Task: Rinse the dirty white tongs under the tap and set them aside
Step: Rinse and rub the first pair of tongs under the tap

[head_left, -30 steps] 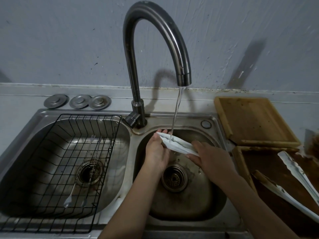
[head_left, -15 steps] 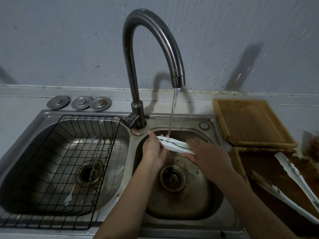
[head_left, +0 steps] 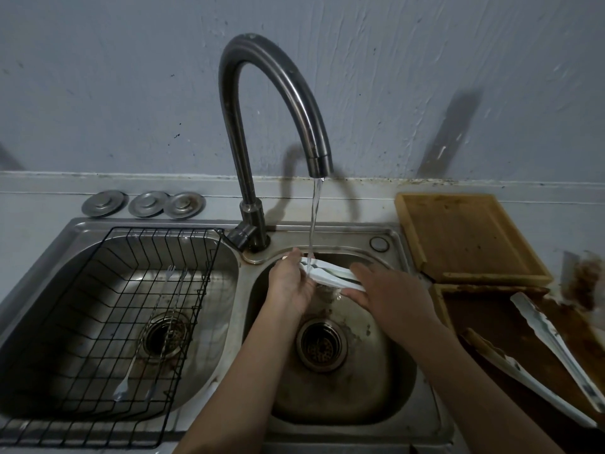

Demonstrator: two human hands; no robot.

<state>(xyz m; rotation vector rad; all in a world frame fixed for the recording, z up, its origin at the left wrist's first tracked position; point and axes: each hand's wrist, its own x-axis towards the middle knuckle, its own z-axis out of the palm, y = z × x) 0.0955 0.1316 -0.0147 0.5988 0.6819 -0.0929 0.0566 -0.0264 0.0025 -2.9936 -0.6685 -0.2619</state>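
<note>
White tongs lie level across the right sink basin, right under the stream of water from the curved dark tap. My left hand cups their left end from below. My right hand grips their right end, and its back hides that part of the tongs. Water runs onto the tongs close to my left hand.
A black wire rack with thin forks sits in the left basin. Three metal sink plugs rest behind it. Right of the sink lie a wooden board and a dirty dark tray carrying another soiled white pair of tongs.
Both hands stay on the tongs under the running water and have shifted only slightly. The view has tilted a little, so the tap sits lower in the frame.
</note>
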